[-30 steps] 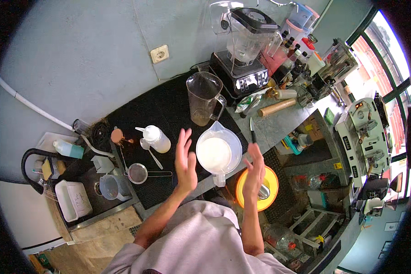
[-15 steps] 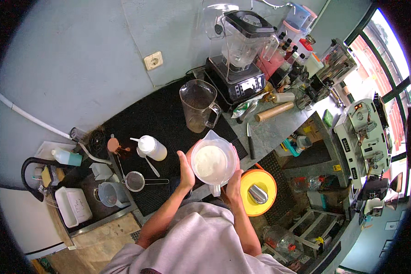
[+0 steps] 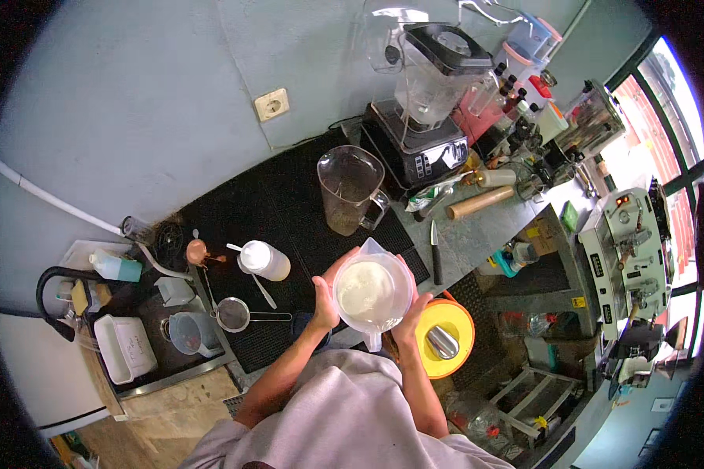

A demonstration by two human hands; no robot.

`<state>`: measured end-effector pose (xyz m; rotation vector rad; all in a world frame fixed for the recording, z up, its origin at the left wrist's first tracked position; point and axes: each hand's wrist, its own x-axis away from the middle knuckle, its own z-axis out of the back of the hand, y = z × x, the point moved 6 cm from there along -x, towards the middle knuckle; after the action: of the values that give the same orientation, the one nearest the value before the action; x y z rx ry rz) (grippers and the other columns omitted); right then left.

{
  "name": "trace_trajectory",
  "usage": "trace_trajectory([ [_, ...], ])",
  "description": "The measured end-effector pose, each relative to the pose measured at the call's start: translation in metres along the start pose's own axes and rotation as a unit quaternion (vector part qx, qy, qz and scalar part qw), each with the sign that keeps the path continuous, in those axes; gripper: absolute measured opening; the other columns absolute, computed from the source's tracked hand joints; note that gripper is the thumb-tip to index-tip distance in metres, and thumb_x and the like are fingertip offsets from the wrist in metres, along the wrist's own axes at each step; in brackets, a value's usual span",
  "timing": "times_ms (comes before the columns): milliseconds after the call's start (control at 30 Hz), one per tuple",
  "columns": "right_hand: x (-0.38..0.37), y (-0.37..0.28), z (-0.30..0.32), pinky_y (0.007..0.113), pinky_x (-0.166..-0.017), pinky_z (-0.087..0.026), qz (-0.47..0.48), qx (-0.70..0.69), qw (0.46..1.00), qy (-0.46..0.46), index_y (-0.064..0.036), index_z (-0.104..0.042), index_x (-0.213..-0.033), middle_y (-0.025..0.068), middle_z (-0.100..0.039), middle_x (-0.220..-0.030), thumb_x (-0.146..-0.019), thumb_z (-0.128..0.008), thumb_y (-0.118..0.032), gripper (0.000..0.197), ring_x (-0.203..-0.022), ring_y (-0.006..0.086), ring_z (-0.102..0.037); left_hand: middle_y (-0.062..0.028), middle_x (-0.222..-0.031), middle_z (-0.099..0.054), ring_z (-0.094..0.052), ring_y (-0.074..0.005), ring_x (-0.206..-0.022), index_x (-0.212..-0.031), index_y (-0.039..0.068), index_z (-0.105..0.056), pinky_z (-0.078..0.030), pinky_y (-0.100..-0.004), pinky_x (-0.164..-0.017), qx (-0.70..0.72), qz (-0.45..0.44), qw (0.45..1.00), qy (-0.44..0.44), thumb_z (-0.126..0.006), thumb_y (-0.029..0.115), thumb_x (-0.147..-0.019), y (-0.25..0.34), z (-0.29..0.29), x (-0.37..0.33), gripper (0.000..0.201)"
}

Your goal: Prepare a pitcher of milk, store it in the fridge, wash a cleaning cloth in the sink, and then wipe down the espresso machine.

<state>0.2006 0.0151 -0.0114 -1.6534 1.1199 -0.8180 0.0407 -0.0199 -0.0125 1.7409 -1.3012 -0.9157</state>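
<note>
Between my two hands is a translucent plastic measuring jug with a creamy white liquid in it. Its spout points away from me and its handle toward my body. My left hand cups the jug's left side, and my right hand cups the right side; most of the fingers are hidden behind and under it. Beyond the jug, an empty-looking clear pitcher stands on the black mat. A white squeeze bottle, a spoon and a small strainer lie to the left.
A blender stands at the back, with a knife and a wooden rolling pin nearby. Right of my hands, a metal cup rests on a yellow lid. A sink is at left, an espresso machine at right.
The view has shifted slightly, so the surroundings sit a little lower and to the right. Both hands still hold the jug, which appears slightly closer to my body.
</note>
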Motion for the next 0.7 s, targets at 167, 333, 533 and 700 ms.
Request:
trace_trajectory([
  [167, -0.008, -0.006, 0.005, 0.040, -0.124, -0.022, -0.011, 0.012, 1.000, 0.006, 0.0020, -0.034, -0.156, 0.0171, -0.041, -0.159, -0.090, -0.017, -0.088, 0.113, -0.148, 0.0282, -0.036, -0.0207, -0.145, -0.055, -0.054, -0.0290, -0.133, -0.149, -0.009, -0.041, -0.040, -0.0423, -0.113, -0.003, -0.003, 1.000, -0.008, -0.015, 0.083, -0.095, 0.004, 0.011, -0.006, 0.110],
  [333, -0.043, -0.034, 0.011, 0.042, -0.123, -0.024, 0.028, 0.022, 0.999, -0.036, 0.0067, -0.038, -0.152, 0.0202, -0.042, -0.157, -0.091, -0.022, -0.086, 0.112, -0.147, 0.0315, -0.038, -0.0229, -0.155, -0.044, -0.044, -0.0313, -0.143, -0.155, -0.006, -0.033, -0.030, -0.0451, -0.121, -0.146, -0.079, 0.986, 0.024, -0.018, 0.084, -0.093, 0.039, 0.007, -0.011, 0.110],
  [533, -0.048, -0.026, 0.000, 0.042, -0.108, -0.047, -0.022, 0.008, 0.999, -0.027, 0.0096, -0.045, -0.145, 0.0279, -0.060, -0.136, -0.101, -0.022, -0.073, 0.097, -0.125, 0.0320, -0.061, -0.0256, -0.146, -0.053, -0.053, -0.0315, -0.135, -0.159, -0.002, -0.024, -0.042, -0.0446, -0.113, -0.052, -0.056, 0.994, 0.079, -0.030, 0.087, -0.089, 0.034, -0.011, -0.006, 0.113],
  [700, -0.048, -0.030, -0.001, 0.039, -0.100, -0.053, -0.072, -0.042, 0.996, 0.034, 0.0084, -0.050, -0.143, 0.0260, -0.067, -0.125, -0.101, -0.023, -0.073, 0.095, -0.114, 0.0299, -0.067, -0.0249, -0.142, -0.057, -0.058, -0.0301, -0.129, -0.161, 0.001, -0.021, -0.046, -0.0436, -0.110, -0.028, -0.037, 0.996, 0.082, -0.032, 0.087, -0.089, 0.029, -0.004, -0.007, 0.112],
])
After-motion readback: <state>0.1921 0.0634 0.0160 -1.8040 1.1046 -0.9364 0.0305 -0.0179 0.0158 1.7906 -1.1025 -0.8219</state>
